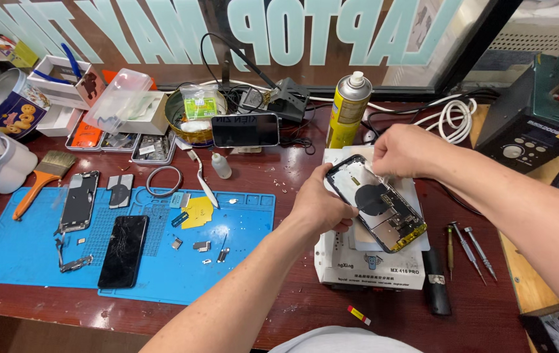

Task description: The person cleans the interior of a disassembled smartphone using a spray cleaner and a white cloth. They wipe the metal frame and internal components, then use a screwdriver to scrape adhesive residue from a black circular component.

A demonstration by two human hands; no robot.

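Head view looks down on a dark red workbench (279, 314) with a blue work mat (240, 261) on its left part. On the right part stands a white heating pad box (371, 265), and on top of it lies an opened phone frame (377, 202). Its long axis runs diagonally, from the upper left end near the hands down to the lower right end, where a yellow part shows.

The left hand (322, 202) closes around the left edge of the phone frame, thumb on top, and holds it steady against the box. The right hand (403, 151) is just above the upper end of the frame; its fingers are pinched together on a thin pale strip (376, 176) that goes down into the frame. If this strip is a cable or a film, I cannot tell.

Both hands are at the upper left end, so the lower right end lies free, away from the grip.

On the mat lie a cracked black screen (123, 252) and small metal pieces. A yellow spray can (348, 110) stands behind the box, and some screwdrivers (469, 248) lie to its right.
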